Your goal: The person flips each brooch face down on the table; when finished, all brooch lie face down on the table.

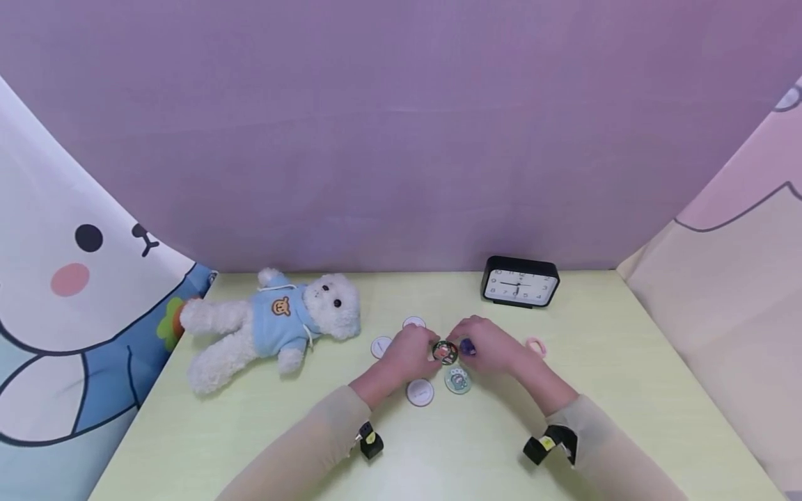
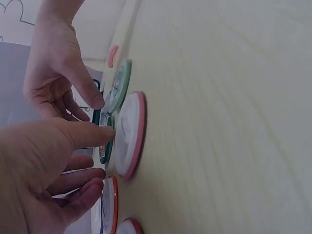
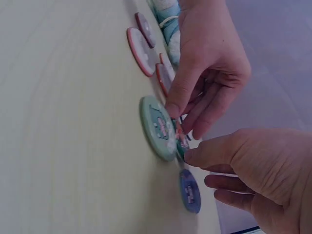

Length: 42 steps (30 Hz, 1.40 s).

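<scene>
In the head view, a dark round badge [image 1: 445,352] with a red and green picture lies between my two hands. My left hand [image 1: 410,355] pinches it at its left edge, thumb on the near side and fingers beyond. From the other side my right hand [image 1: 491,344] holds it, its thumb at the rim in the right wrist view. A purple badge [image 1: 467,346] lies under the right hand's curve. Just nearer is a green badge [image 1: 458,380] with a picture. White-faced round badges [image 1: 420,392] with red or pink rims lie around my left hand.
A white plush toy [image 1: 285,320] in a blue hoodie lies on the left of the table. A black alarm clock [image 1: 520,282] stands at the back right. A small pink ring-like thing [image 1: 535,346] lies beside my right wrist. A purple cloth [image 1: 401,139] hangs behind.
</scene>
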### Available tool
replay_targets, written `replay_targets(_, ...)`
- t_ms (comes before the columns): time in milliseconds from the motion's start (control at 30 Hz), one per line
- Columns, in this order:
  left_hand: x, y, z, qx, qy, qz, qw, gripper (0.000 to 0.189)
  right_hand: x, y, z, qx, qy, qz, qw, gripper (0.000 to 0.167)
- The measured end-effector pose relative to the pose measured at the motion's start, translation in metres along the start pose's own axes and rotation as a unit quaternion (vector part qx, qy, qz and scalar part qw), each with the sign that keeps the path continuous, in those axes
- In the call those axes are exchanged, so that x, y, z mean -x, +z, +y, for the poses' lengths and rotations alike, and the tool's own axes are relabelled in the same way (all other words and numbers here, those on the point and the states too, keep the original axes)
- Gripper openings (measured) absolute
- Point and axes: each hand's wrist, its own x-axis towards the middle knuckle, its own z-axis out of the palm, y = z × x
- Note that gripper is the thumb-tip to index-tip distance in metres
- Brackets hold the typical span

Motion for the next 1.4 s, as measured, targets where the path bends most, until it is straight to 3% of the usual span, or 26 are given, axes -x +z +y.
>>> replay_targets(167,-0.002,0.004,-0.001,-0.005,0.007,0.013,0.9999,0.033,0.003,0.008,0.004,0.004,-0.014,0.003,0.9999,0.031)
replay_targets(267,-0.001,0.004,-0.001,0.020,0.018,0.030,0.9992,0.022,0.004,0.010,0.006,-0.004,-0.014,0.011,0.9998,0.029)
replay_targets(433,0.002,0.002,-0.001,0.102,0.019,0.096,0.9900,0.028,0.004,0.017,0.011,-0.036,-0.014,0.069,0.9969,0.024)
replay_targets(533,0.002,0.001,-0.002,0.103,0.015,0.114,0.9879,0.027,0.002,0.021,0.012,-0.058,-0.019,0.105,0.9926,0.020)
replay_targets(633,0.004,-0.002,-0.004,0.082,-0.010,0.096,0.9919,0.017,0.001,0.021,0.013,-0.047,-0.020,0.112,0.9924,0.017)
replay_targets(733,0.007,-0.005,-0.005,0.074,-0.029,0.062,0.9949,0.012,0.004,0.015,0.012,-0.029,-0.015,0.094,0.9950,0.014)
replay_targets(900,0.011,-0.007,-0.003,0.052,-0.012,-0.006,0.9986,0.025,0.011,0.005,0.012,-0.028,-0.040,0.020,0.9986,0.027)
replay_targets(1000,0.008,-0.003,0.000,0.033,-0.002,-0.015,0.9993,0.027,0.012,0.005,0.012,-0.022,-0.058,-0.003,0.9981,0.032)
replay_targets(1100,0.004,0.003,0.001,0.030,0.005,0.007,0.9995,0.020,0.011,0.008,0.012,-0.008,-0.065,0.011,0.9978,0.028)
replay_targets(1233,0.003,0.006,-0.003,0.040,0.004,0.060,0.9974,0.010,0.008,0.013,0.014,-0.001,-0.062,0.050,0.9968,0.020)
replay_targets(1400,0.005,-0.001,-0.004,0.064,0.012,0.136,0.9885,0.014,0.007,0.015,0.015,-0.039,-0.024,0.115,0.9923,0.019)
